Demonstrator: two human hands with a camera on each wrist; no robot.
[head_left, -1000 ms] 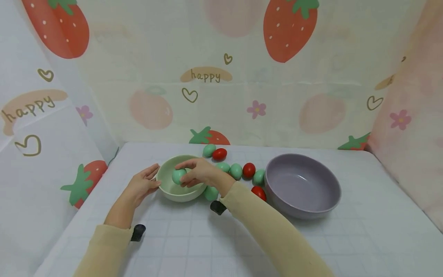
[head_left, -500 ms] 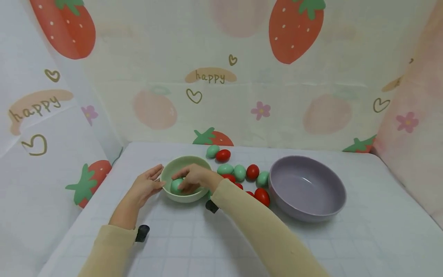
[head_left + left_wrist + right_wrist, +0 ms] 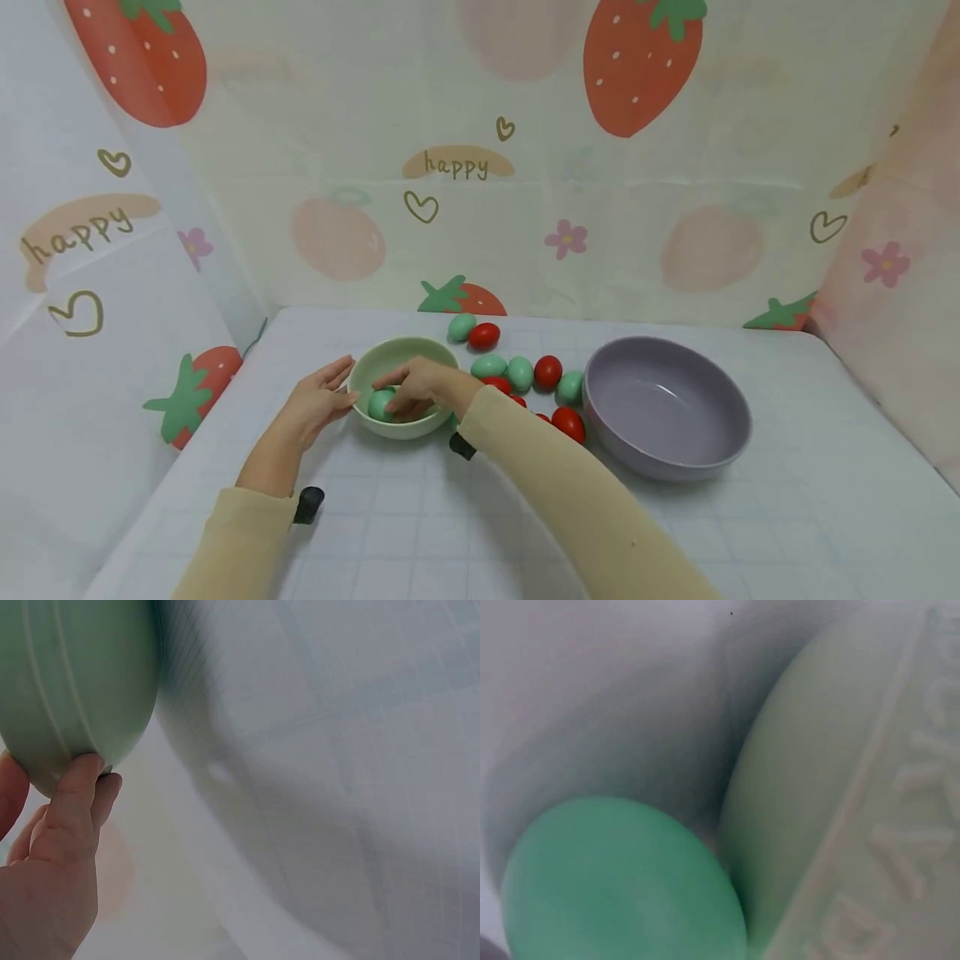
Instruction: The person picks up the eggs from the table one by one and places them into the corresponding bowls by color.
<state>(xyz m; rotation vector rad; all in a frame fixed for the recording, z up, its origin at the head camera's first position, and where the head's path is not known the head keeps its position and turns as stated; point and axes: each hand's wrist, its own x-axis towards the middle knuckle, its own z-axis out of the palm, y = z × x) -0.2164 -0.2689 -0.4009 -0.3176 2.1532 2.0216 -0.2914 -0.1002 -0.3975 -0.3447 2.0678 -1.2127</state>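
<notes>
In the head view my left hand (image 3: 306, 410) holds the side of a light green bowl (image 3: 397, 430), its thumb at the rim. The left wrist view shows the fingers (image 3: 71, 795) against the bowl's outer wall, with the thumb on the other side of its edge. My right hand (image 3: 422, 388) reaches down into the bowl and pinches a mint green egg (image 3: 381, 404) low inside it. Another green egg (image 3: 622, 885) lies on the table beside the bowl's outer wall, close below the right wrist.
Several green and red eggs lie between the two bowls, among them a red egg (image 3: 567, 426) and a green egg (image 3: 520, 374). A larger purple bowl (image 3: 667, 408) stands to the right with nothing visible inside. At the back edge sit a green egg (image 3: 462, 327) and a red egg (image 3: 483, 337).
My right hand has lowered the green egg from above the bowl to low inside it. My left hand has stayed at the bowl's side. The head view has shifted slightly.
</notes>
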